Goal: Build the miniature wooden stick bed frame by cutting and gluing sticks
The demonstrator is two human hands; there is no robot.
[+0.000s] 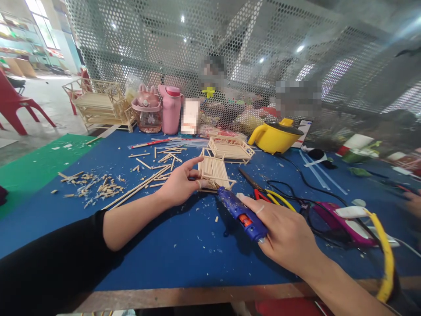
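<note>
At centre of the frame, head view:
Left hand (pixel 179 184): fingers curled onto the near edge of a wooden stick frame (pixel 215 172), forefinger stretched out above it.
Right hand (pixel 286 237): closed round a blue glue gun (pixel 241 214), whose nozzle touches the frame's near corner.
Table (pixel 184 245): blue top, lower middle.
Loose sticks (pixel 144 186): left of the frame.
Yellow pot (pixel 274 136): upper right of centre.

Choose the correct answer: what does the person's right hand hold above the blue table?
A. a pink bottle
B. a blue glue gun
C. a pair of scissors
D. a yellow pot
B: the right hand grips a blue glue gun, its nozzle pointing at the small wooden stick frame that the left hand steadies on the blue table.
</note>
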